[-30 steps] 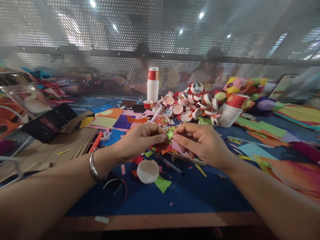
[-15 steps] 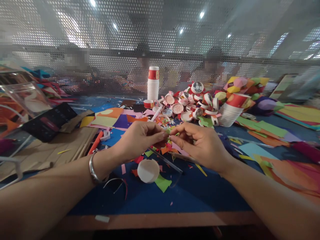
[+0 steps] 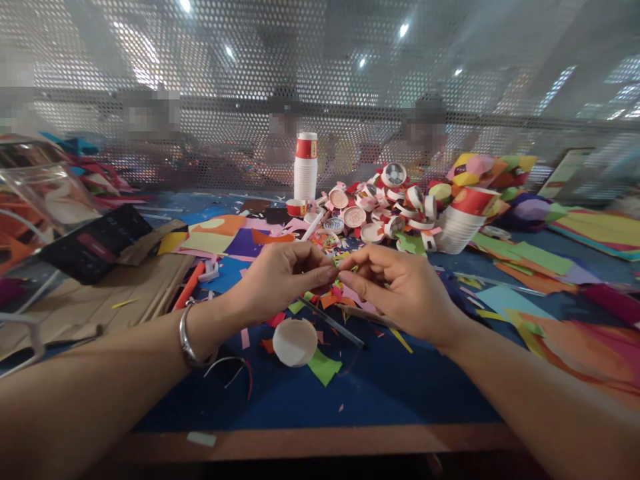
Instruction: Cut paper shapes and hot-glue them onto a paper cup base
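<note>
My left hand (image 3: 295,277) and my right hand (image 3: 387,280) meet fingertip to fingertip over the middle of the table. Both are closed in a pinch; whatever lies between the fingers is too small or hidden to name. A silver bracelet (image 3: 186,337) circles my left wrist. Below the hands lies a round whitish cup bottom (image 3: 295,342), beside a green paper scrap (image 3: 325,367). A thin clear strip (image 3: 335,323) runs from under the fingers toward the front right. Colourful paper scraps (image 3: 333,300) lie beneath the hands.
Behind the hands rises a heap of cut cup rings (image 3: 373,210). Paper cups stand in a tall stack (image 3: 305,170) and a tilted stack (image 3: 465,223). Cardboard (image 3: 105,293) and a black box (image 3: 100,243) lie left, coloured paper sheets (image 3: 575,340) right. Behind is a perforated metal screen (image 3: 225,133).
The fingertips have drawn slightly closer, and a light green bit seen beside them before no longer shows clearly. Both hands otherwise hold almost the same place. The view has shifted very slightly.
</note>
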Demonstrator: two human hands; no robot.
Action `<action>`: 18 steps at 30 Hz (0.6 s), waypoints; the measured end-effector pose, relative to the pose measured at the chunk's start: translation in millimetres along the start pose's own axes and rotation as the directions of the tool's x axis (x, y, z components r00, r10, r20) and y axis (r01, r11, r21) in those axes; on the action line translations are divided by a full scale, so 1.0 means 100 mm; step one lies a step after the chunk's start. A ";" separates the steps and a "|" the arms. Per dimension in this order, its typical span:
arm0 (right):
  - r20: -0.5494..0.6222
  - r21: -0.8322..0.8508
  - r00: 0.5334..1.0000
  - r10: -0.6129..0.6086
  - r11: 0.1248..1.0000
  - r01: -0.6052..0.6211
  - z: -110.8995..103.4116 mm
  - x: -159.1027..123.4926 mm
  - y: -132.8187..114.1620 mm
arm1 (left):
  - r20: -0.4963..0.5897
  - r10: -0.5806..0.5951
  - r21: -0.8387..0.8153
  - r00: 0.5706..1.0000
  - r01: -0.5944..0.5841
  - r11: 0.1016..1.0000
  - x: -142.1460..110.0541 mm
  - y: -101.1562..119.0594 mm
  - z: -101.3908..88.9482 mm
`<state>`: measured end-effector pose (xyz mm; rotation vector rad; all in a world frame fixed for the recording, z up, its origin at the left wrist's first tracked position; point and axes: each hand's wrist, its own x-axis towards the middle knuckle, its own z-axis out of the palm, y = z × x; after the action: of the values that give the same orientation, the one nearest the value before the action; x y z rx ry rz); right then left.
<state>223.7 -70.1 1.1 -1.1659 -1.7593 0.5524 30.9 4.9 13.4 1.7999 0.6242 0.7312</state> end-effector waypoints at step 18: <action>-0.003 0.057 0.999 0.047 0.997 -0.047 -0.01 0.01 -0.07 | -0.056 0.128 0.284 0.990 -0.107 0.953 -0.03 -0.03 -0.06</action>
<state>221.3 -72.3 6.9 -1.1705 -1.7051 0.6233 24.9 7.5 11.5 2.0936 0.7025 0.8249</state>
